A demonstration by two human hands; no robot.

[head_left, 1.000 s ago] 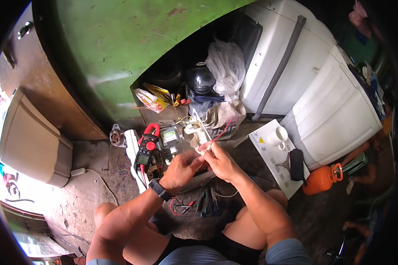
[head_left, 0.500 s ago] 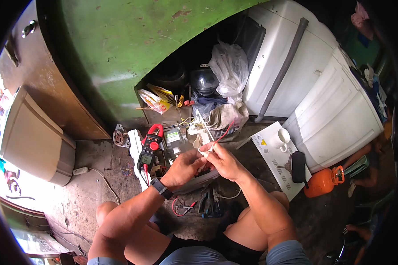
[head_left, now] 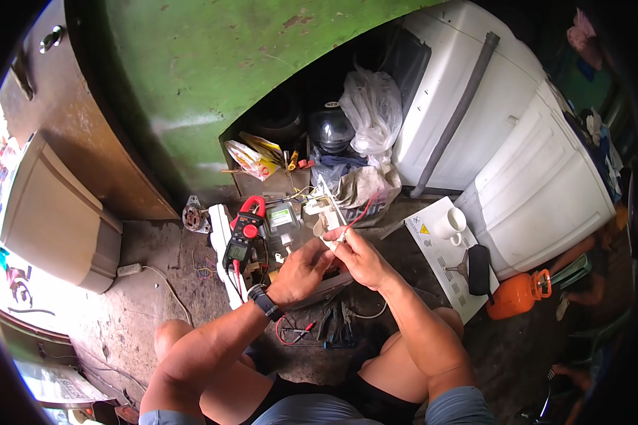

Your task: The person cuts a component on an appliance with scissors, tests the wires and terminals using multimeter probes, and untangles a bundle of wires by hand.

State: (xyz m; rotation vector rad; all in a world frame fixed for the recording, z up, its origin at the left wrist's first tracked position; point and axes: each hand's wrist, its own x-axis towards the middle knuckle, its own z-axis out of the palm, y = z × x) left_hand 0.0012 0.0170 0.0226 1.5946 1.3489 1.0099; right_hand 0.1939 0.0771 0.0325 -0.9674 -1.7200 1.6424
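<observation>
Dim grey concrete floor [head_left: 142,319], green painted panel [head_left: 191,85] behind, bright light from the left. Work in hand: small white part [head_left: 331,244], held up between both hands above a cluttered tray. Right hand [head_left: 361,261]: thumb and forefinger grasping that part, thin red wire [head_left: 362,216] running up and away just beside those fingers. Left hand [head_left: 301,273], black watch [head_left: 264,304] on wrist: fingers curled in close to the same part; contact hidden, can't tell if they grip it.

Just beyond the fingers: white plastic bracket-like assembly [head_left: 326,212], tilted. Left of that, translucent grey box [head_left: 282,217] with green-and-white label. Next to it, red-and-black clamp meter [head_left: 241,244] lying face up, display digits too small to read, beside long white casing [head_left: 218,223].

Near side of the tray: dark-handled pliers [head_left: 339,326] on the floor, red-and-black test lead [head_left: 287,340] left of them. Right, well apart: flat white panel [head_left: 420,249] with yellow warning sticker, carrying white cup-shaped piece [head_left: 444,225] and black elongated object [head_left: 479,269]. Orange metal gas cylinder [head_left: 512,296] right next to the panel.
</observation>
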